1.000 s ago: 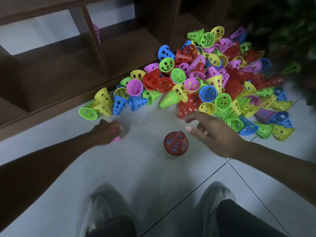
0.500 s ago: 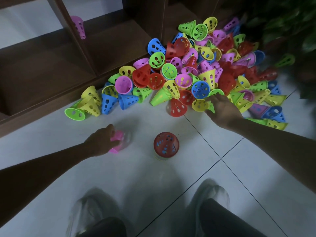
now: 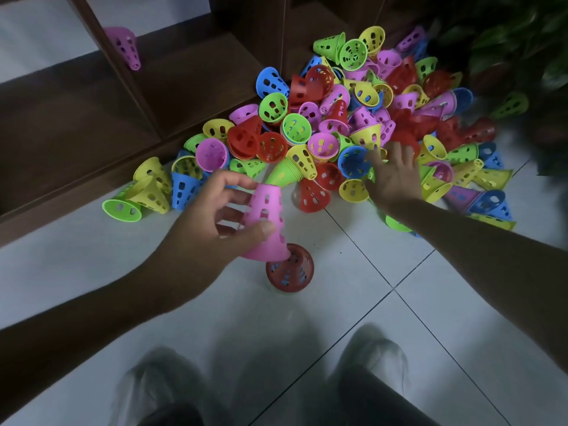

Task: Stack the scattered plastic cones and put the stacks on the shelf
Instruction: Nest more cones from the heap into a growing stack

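A big heap of perforated plastic cones (image 3: 353, 124) in red, blue, green, yellow and pink lies on the white tiled floor against a dark wooden shelf (image 3: 184, 81). A small stack topped by a red cone (image 3: 292, 272) stands upright on the floor in front of me. My left hand (image 3: 215, 219) pinches a pink cone (image 3: 266, 222) between thumb and fingers, its wide end just above and left of the red-topped stack. My right hand (image 3: 393, 176) reaches into the heap with fingers spread over the cones; whether it grips one I cannot tell.
A lone pink cone (image 3: 124, 46) sits on the shelf behind an upright divider. A leafy plant (image 3: 522, 41) crowds the top right corner. My two shoes (image 3: 372, 364) stand at the bottom, on bare tiles in front of the heap.
My left hand has lifted the pink cone off the floor and carried it right, to just above the red-topped stack. My right hand has pushed further up into the heap.
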A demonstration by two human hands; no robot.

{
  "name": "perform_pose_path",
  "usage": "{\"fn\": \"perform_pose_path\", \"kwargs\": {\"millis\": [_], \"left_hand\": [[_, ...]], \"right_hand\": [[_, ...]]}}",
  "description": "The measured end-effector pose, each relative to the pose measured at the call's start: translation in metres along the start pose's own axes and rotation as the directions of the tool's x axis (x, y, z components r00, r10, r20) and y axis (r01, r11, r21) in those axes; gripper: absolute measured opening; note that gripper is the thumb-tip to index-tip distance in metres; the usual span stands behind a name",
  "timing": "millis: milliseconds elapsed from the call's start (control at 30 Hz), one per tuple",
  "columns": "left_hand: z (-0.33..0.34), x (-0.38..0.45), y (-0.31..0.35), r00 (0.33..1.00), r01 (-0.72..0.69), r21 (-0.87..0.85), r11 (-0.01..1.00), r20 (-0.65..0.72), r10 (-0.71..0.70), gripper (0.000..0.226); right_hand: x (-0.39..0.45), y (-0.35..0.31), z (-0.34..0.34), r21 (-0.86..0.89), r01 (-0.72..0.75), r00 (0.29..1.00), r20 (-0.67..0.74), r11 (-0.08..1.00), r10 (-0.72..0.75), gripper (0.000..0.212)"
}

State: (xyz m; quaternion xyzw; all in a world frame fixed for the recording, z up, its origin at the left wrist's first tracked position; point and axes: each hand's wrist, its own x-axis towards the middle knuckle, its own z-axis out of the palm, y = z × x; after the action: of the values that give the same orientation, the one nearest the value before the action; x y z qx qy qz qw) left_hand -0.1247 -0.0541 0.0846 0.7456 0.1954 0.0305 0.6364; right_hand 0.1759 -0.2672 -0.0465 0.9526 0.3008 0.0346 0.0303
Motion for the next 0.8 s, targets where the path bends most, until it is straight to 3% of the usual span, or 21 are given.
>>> {"fn": "perform_pose_path", "kwargs": {"millis": [67,200,333,433,633,800], "left_hand": [[0.006,-0.008,0.004,1.000,-0.016,-0.011,1.000,0.002,0.016,0.056],[0.005,-0.015,0.009,0.999,-0.048,0.033,0.998,-0.018,0.049,0.057],[0.006,-0.017,0.013,0.999,-0.047,0.041,0.998,0.007,0.047,0.054],[0.009,-0.019,0.014,0.999,-0.039,0.061,0.997,0.019,0.038,0.050],[0.012,-0.020,0.009,0.998,-0.057,0.042,0.997,0.012,0.057,0.051],[0.013,-0.020,0.010,0.995,-0.098,0.038,0.994,0.002,0.098,0.050]], "right_hand": [[-0.001,-0.002,0.008,-0.150,0.112,0.993,-0.011,0.982,-0.115,0.048],[0.000,-0.012,0.015,-0.241,0.025,0.995,0.102,0.970,-0.001,0.051],[0.005,-0.014,0.013,-0.323,0.096,0.985,0.170,0.942,-0.042,0.050],[0.006,-0.015,0.010,-0.332,0.127,0.979,0.192,0.935,-0.065,0.037],[0.006,-0.008,0.016,0.014,-0.052,0.997,0.060,0.999,0.051,0.022],[-0.013,0.002,0.004,0.394,-0.223,0.970,-0.003,0.892,0.243,0.033]]}}
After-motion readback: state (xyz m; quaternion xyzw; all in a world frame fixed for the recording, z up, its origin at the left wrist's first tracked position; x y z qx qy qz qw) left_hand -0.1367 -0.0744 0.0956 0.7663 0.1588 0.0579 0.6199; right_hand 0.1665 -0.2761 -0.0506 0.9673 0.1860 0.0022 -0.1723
